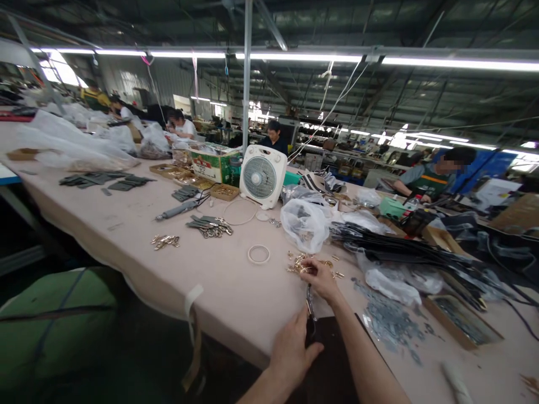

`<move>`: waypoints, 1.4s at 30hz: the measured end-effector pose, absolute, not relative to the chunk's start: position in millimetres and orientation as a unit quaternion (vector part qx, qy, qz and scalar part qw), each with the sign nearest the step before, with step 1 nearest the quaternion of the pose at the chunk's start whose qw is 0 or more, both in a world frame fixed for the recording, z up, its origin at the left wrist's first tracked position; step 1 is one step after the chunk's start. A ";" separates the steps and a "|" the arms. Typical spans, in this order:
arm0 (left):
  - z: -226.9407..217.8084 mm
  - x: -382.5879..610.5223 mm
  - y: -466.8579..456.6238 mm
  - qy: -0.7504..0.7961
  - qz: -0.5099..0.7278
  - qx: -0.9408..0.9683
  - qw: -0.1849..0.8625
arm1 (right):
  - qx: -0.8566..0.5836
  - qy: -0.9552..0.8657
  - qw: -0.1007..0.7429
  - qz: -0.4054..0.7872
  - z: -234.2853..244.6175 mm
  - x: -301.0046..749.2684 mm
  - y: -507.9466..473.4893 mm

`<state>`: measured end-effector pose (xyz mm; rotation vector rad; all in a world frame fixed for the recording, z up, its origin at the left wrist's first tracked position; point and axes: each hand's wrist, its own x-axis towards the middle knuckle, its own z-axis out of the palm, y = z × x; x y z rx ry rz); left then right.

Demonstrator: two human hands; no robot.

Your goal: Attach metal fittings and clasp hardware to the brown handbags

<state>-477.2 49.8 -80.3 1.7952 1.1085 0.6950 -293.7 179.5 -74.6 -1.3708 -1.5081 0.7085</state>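
My left hand (290,345) is closed round a narrow dark piece with a shiny metal part (310,300) that points away from me. What kind of thing it is I cannot make out. My right hand (322,279) reaches past it to a pile of small gold-coloured metal fittings (298,262). Its thumb and fingers are drawn together at the pile's edge, and whatever they pinch is hidden. Below both hands lies a dark flat sheet (332,359) at the table's near edge. A roll of white tape (258,255) rests left of the pile.
The covered table (227,280) also bears a white fan (261,177), dark straps with metal clasps (209,225), a clear plastic bag (305,224), long black strips (387,247), scattered grey pieces (391,314) and a cardboard tray (461,322). Several co-workers sit beyond.
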 end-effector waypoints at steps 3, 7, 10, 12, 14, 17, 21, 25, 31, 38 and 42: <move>-79.9 -474.6 47.6 0.469 0.252 0.727 0.433 | -0.549 -0.638 0.449 0.301 -71.4 -296.4 172.7; -82.3 -475.1 48.5 0.463 0.271 0.724 0.435 | -0.549 -0.635 0.460 0.290 -61.1 -302.7 166.0; -83.1 -481.4 55.7 0.454 0.307 0.715 0.435 | -0.539 -0.623 0.485 0.291 -50.4 -305.6 151.6; -82.6 -488.0 62.0 0.467 0.318 0.712 0.417 | -0.525 -0.610 0.508 0.308 -45.5 -305.0 133.8; -82.1 -494.4 67.2 0.489 0.321 0.718 0.379 | -0.511 -0.599 0.522 0.327 -45.0 -302.9 110.2; -83.8 -497.1 69.4 0.498 0.345 0.733 0.310 | -0.516 -0.608 0.512 0.319 -52.9 -300.4 69.3; -89.7 -481.8 62.4 0.406 0.378 0.751 0.359 | -0.530 -0.599 0.515 0.309 -70.8 -303.7 22.6; -89.4 -461.1 54.7 0.347 0.420 0.637 0.545 | -0.544 -0.543 0.558 0.313 -87.3 -308.5 -1.0; -88.7 -451.9 53.9 0.304 0.426 0.618 0.587 | -0.566 -0.496 0.599 0.274 -104.6 -309.6 -10.3; -103.3 -449.1 58.2 0.310 0.447 0.532 0.649 | -0.556 -0.488 0.615 0.272 -106.1 -306.8 -12.6; -105.2 -447.7 63.4 0.306 0.464 0.448 0.701 | -0.546 -0.527 0.587 0.281 -101.4 -305.4 -14.8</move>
